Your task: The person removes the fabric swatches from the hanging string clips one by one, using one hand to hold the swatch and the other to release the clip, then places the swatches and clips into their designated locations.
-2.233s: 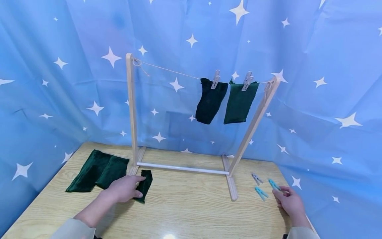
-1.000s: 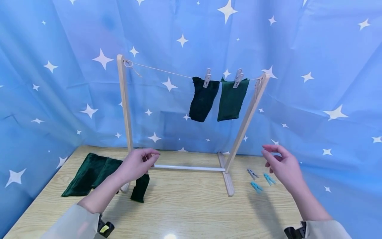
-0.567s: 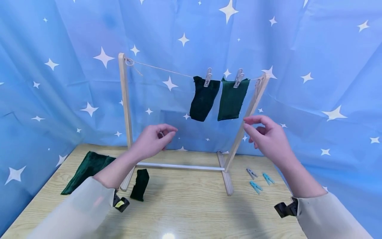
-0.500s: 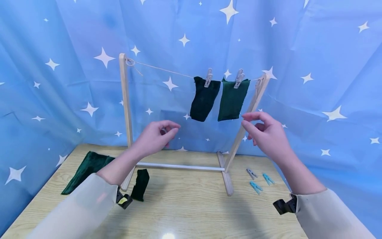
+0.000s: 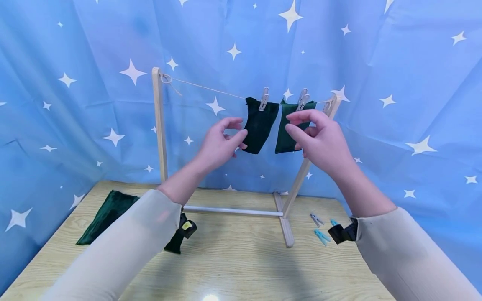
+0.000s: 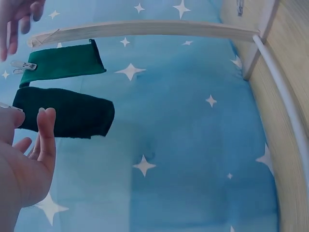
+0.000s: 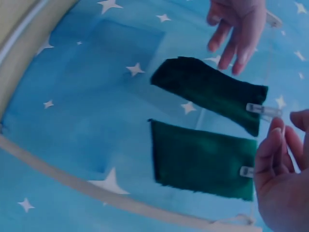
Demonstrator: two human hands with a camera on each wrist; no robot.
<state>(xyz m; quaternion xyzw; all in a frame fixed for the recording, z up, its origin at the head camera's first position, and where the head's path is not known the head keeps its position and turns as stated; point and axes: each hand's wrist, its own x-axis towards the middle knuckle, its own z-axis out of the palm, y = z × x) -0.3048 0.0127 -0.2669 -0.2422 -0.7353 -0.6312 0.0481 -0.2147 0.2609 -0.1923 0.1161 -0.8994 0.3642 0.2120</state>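
A dark green cloth (image 5: 260, 129) and a brighter green cloth (image 5: 284, 145) hang from a string (image 5: 211, 88), each pinned by a pale clothespin (image 5: 264, 100). My left hand (image 5: 220, 144) is at the dark cloth's left edge, thumb and fingers apart, gripping nothing. In the right wrist view a small gap shows between those fingertips and the cloth. My right hand (image 5: 320, 140) hovers before the brighter cloth, partly covering it in the head view. Its fingers are loosely bent, with nothing between them. The second clothespin (image 7: 247, 172) shows beside that hand in the right wrist view.
The wooden rack has a left post (image 5: 159, 125), a right post (image 5: 299, 179) and a white crossbar (image 5: 233, 210). Green cloth (image 5: 107, 215) lies at left; a small green piece (image 5: 174, 244) is partly hidden. A grey clothespin (image 5: 316, 219) and blue clothespins (image 5: 322, 237) lie at right.
Both hands have left the small green cloth and the blue clothespin on the table, risen, and moved inward to the hanging cloths. The cloths and clothespins have stayed in place.
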